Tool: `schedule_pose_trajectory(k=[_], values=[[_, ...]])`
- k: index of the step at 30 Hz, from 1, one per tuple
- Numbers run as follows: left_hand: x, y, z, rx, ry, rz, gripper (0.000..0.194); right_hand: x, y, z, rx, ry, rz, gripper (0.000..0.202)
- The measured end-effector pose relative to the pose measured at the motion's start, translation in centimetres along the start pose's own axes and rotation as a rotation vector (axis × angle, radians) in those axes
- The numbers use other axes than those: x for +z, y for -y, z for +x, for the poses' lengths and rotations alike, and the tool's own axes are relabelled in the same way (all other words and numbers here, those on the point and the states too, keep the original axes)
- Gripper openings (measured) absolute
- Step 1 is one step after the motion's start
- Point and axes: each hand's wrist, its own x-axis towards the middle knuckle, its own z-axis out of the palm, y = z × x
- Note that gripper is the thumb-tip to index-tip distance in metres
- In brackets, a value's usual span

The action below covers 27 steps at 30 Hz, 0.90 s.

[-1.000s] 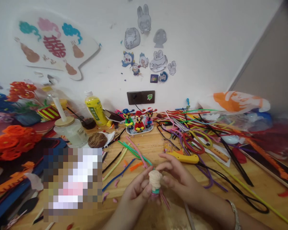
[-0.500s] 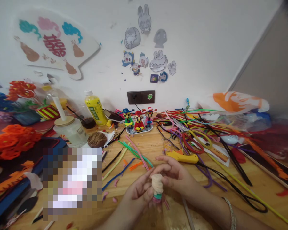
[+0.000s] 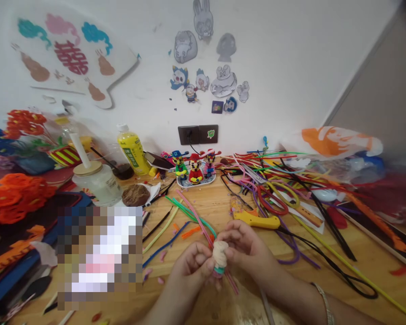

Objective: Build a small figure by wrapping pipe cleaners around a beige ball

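Observation:
Near the front of the table, a small coiled pipe-cleaner figure [image 3: 219, 255] is held upright between both hands. Its top is cream, with a teal band and a pink part below. My left hand [image 3: 194, 266] pinches it from the left, thumb against the side. My right hand [image 3: 245, 253] grips its upper right side with bent fingers, some of which are hidden behind it. Pink pipe cleaners [image 3: 232, 283] stick out beneath the hands. Green pipe cleaners [image 3: 196, 216] lie just beyond them.
A yellow glue gun [image 3: 257, 220] lies beyond my right hand, its black cord [image 3: 331, 257] looping right. Scissors [image 3: 274, 201] and a heap of pipe cleaners are behind it. Three finished figures [image 3: 195, 169] stand on a tray. A glass jar [image 3: 99, 183] and yellow bottle [image 3: 133, 151] stand left.
The view has shifted slightly. My right-hand fingers have drawn in closer around the figure's top, and the left fingers have curled more. The figure stays between both hands, turned a little.

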Motion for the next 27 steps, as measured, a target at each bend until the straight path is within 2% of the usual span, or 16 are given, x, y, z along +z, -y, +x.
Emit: schedule_pose_trajectory(k=[4, 10, 20, 27], values=[[-0.05, -0.27, -0.11, 0.008, -0.078, 0.037, 0.023, -0.01, -0.01, 0.06, -0.016, -0.049, -0.035, 0.033], [0.03, -0.31, -0.04, -0.014, -0.116, 0.048, 0.021, -0.06, 0.11, 0.11, -0.042, -0.055, -0.083, 0.030], [0.07, -0.56, -0.06, 0.011, -0.082, 0.182, 0.022, 0.45, 0.15, -0.24, -0.053, -0.092, -0.178, 0.028], [0.25, -0.56, 0.14, 0.027, -0.061, 0.103, 0.030, 0.45, -0.15, -0.34, -0.024, -0.092, -0.194, 0.029]])
